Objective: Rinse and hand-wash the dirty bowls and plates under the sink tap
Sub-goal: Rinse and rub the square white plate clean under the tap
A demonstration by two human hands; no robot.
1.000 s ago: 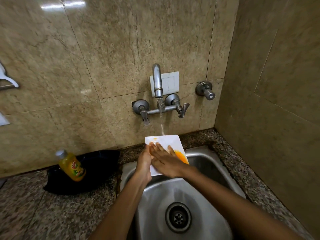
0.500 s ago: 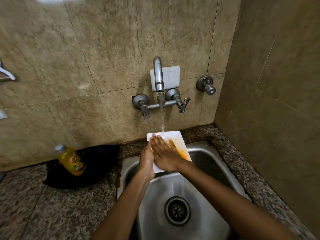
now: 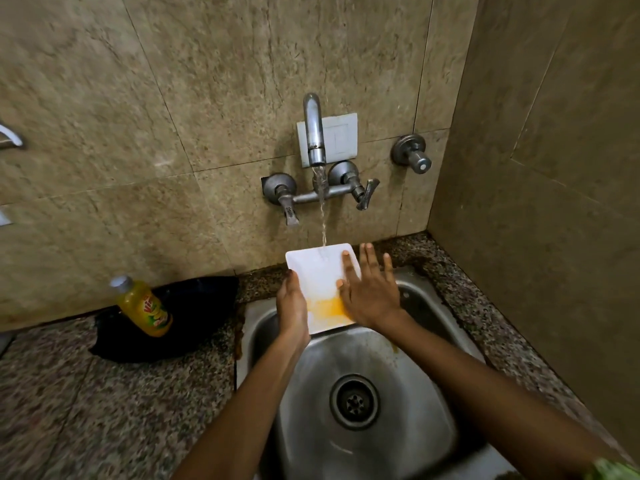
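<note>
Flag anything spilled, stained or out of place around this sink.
Orange residue covers the near end of the white plate, and a brown stain runs down the sink's left rim. The yellow bottle leans tilted against a dark cloth.

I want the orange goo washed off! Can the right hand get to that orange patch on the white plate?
Probably yes. The right hand lies flat on the white plate, right beside the orange patch, with nothing between them. The left hand holds the plate's other edge and covers none of the patch.
</note>
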